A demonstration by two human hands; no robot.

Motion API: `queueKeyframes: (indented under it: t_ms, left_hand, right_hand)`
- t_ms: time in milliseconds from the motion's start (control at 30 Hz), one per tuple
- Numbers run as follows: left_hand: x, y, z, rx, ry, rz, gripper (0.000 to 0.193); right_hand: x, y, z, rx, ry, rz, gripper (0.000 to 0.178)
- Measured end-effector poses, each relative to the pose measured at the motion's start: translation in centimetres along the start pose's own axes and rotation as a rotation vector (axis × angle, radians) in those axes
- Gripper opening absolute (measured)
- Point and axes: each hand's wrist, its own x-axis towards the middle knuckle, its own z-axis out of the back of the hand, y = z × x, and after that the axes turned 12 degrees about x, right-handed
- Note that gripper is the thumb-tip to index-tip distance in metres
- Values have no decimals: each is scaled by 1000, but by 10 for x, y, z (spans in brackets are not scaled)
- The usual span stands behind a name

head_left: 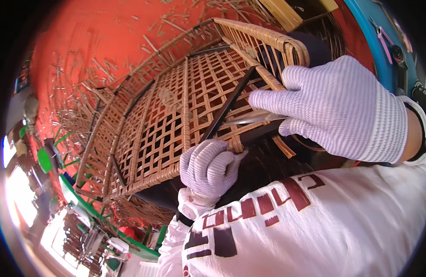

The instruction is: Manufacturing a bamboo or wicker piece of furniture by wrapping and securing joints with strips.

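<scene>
A large woven rattan piece (160,124), with an open lattice and wrapped dark metal bars, lies tilted in front of me. My left hand (208,168), in a striped white glove, is closed at its near edge, where a flat rattan strip (234,142) shows beside the fingers. My right hand (333,108), gloved the same way, grips a shiny pointed metal blade (252,119) whose handle is hidden in the palm. Its tip points left, close to a dark bar (231,101). Below the right hand a cut strip end (283,146) sticks out.
Rattan scraps (150,44) litter the red floor (90,30). At the far right a blue table (367,23) carries pink-handled scissors (385,44). A wooden box (282,14) stands at the top. Green-framed furniture (129,244) and bright windows are at lower left.
</scene>
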Motion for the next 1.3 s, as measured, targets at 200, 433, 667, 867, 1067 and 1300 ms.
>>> queueKeyframes:
  t_ms: [200,433,667,867,1067,1300]
  left_hand:
    - [-5,8,2,-17,13,-21,38]
    - [-9,13,6,-10,17,-44,38]
    - [-3,13,4,-28,19,-62,37]
    - [-8,18,6,3,14,-46,37]
    - [-4,9,3,11,5,-1,35]
    - [-6,11,6,122,33,24,33]
  right_hand:
    - [11,7,-21,-122,244,21,46]
    - [16,13,-25,-104,289,27,41]
    - [9,15,-23,-47,309,-60,39]
    - [21,18,-38,34,271,-14,40]
    - [8,20,-26,-174,261,-93,39]
    - [17,16,-36,-122,236,0,37]
